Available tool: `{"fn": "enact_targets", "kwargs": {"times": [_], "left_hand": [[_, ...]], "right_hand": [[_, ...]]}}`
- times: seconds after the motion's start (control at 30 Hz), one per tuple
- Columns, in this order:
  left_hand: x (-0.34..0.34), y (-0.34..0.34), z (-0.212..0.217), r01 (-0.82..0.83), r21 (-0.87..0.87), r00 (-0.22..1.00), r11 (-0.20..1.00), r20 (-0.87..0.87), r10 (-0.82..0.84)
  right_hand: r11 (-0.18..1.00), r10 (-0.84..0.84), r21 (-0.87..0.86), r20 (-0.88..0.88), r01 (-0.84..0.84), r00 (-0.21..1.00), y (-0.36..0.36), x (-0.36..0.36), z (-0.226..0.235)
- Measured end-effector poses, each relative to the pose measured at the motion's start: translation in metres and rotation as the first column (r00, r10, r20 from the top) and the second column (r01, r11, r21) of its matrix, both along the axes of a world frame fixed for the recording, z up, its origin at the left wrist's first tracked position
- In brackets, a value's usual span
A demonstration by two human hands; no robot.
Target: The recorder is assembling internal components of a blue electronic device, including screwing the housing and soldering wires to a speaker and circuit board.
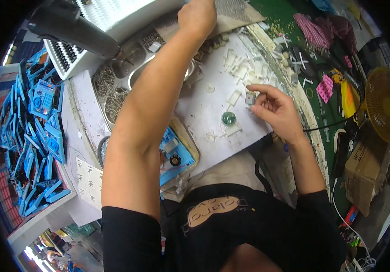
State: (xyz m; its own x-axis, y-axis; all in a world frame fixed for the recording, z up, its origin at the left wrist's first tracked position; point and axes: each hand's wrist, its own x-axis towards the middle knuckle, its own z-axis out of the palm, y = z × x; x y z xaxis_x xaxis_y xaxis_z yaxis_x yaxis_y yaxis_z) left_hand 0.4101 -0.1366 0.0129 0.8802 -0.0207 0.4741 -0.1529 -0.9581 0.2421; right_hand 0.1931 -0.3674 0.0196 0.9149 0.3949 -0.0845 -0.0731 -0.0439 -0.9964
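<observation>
Head-worn view (a wide fisheye); faces down; close above the worktable (204,111).

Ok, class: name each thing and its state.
Right hand: pinching small grey block
Left hand: stretched forward, grip unclear
Nearest blue casing: open
Left-side blue casings: heaped
White pieces: scattered
Black power tool: tilted, tip down
Pink cloth: crumpled
Cardboard box: torn
Fan: can't tell if running

The left hand (198,19) is cut off by the upper edge, so what may be held there cannot be told. Parts of the metal dish (138,76) and the blue casing (172,168) are hidden by the left forearm (145,99). The grey block (250,99) in the right hand (280,113) is too small to be identified.
</observation>
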Motion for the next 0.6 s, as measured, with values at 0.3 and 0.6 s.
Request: {"fn": "enact_targets", "kwargs": {"times": [0.3,0.6], "left_hand": [[0.011,0.005,-0.009,-0.046,-0.083,0.97,0.996,-0.243,0.024],[0.021,-0.009,-0.02,-0.01,0.011,0.991,1.0,-0.131,0.011]], "right_hand": [[0.997,0.068,-0.03,-0.008,-0.068,0.998,0.007,-0.01,0.002],[0.999,0.028,-0.042,0.017,-0.027,0.999,-0.005,-0.009,0.005]]}}
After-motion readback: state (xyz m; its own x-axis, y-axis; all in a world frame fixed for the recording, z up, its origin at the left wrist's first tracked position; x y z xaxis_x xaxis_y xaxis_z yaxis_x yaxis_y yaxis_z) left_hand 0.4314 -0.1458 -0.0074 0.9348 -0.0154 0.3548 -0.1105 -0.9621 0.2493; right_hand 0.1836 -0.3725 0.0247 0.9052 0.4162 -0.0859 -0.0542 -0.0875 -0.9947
